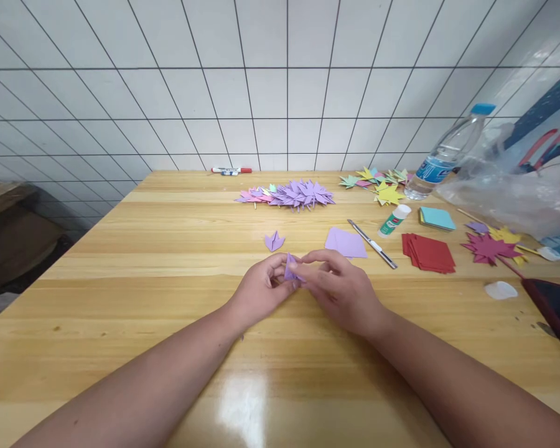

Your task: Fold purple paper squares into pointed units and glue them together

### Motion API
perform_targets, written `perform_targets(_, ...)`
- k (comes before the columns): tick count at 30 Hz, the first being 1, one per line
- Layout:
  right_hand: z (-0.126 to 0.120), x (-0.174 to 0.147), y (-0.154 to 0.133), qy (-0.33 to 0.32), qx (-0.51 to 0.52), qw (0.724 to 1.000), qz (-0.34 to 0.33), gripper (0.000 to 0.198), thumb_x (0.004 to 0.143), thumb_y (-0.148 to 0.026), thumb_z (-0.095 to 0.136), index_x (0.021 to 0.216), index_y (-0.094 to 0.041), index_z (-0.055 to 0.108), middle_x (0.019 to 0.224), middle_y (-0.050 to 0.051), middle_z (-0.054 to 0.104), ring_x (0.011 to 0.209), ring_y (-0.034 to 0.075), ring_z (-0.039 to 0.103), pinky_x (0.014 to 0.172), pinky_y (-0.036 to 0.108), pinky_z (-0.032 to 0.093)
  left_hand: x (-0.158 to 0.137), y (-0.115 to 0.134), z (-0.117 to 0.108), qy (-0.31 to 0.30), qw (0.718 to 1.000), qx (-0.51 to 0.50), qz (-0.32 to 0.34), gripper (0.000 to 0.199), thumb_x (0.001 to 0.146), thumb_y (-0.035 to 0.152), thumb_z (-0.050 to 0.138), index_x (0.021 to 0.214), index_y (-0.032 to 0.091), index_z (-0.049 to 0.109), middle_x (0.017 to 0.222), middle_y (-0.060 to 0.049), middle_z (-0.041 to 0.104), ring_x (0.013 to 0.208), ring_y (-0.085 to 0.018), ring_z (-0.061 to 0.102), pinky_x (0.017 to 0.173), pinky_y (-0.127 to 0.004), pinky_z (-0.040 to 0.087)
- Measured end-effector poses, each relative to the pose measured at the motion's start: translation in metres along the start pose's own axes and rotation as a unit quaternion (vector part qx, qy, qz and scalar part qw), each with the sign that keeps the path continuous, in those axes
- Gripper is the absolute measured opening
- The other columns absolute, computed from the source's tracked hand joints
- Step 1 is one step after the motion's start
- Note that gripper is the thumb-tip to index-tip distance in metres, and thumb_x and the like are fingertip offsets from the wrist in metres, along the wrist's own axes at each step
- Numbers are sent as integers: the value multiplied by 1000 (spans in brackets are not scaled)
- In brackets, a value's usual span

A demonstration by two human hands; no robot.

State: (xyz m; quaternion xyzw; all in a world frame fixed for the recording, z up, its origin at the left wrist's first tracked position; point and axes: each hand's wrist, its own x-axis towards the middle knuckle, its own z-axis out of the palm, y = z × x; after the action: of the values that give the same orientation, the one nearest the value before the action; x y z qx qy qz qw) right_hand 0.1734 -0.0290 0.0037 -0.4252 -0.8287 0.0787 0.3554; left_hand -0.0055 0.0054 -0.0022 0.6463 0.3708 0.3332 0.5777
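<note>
Between my two hands is a small folded piece of purple paper [289, 267], partly covered by fingers. My left hand [264, 287] pinches it from the left. The fingers of my right hand [343, 289] press on it from the right, thumb and forefinger at its edge. Just beyond lies another folded purple paper piece [274, 241] with pointed tips. A few flat purple paper squares [346, 242] rest past my right hand, a utility knife [372, 244] slanting beside them.
Farther back are a pile of purple folded leaves [303, 194], a marker [232, 171] and yellow paper leaves [388, 193]. To the right stand a glue stick [394, 221] and a water bottle [443, 155], near red paper squares [429, 253], blue paper [437, 218] and a dark red paper leaf [491, 248].
</note>
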Motion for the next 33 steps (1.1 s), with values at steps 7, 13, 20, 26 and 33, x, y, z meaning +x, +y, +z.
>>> perform_targets(7,-10,2,0,-72,-126,989,22,32,80,-10,49,104,-28,61,93,3,60,84,16,54,65,25,40,0,-2,-1,-20,1000,-13,0,28,77,24,60,103,15,54,96,-7,65,86,-17,61,76,-27,46)
perform_targets(13,-4,4,5,-104,1,990,98,13,79,-21,58,91,-24,61,76,-2,65,67,12,58,59,22,42,0,-5,-2,-36,999,14,6,27,78,23,58,104,15,54,94,-7,66,87,-18,62,76,-28,46)
perform_targets(20,0,5,6,-78,189,958,201,5,78,-20,57,73,-20,60,70,-2,65,55,9,58,53,19,46,-1,-4,-1,-18,998,46,-31,29,76,27,60,103,15,55,83,-6,68,74,-16,62,68,-26,45)
perform_targets(26,-1,6,4,-66,208,954,205,4,76,-19,58,73,-19,61,70,-2,64,56,8,57,52,18,47,0,-3,0,3,998,58,-20,23,75,26,61,96,16,59,81,-3,69,72,-14,62,66,-24,44)
perform_targets(33,4,5,2,9,180,963,200,6,74,-25,65,75,-19,63,71,0,65,63,10,59,52,16,47,1,0,-1,52,998,29,-37,24,70,25,65,91,16,57,70,-1,69,62,-13,61,61,-22,43)
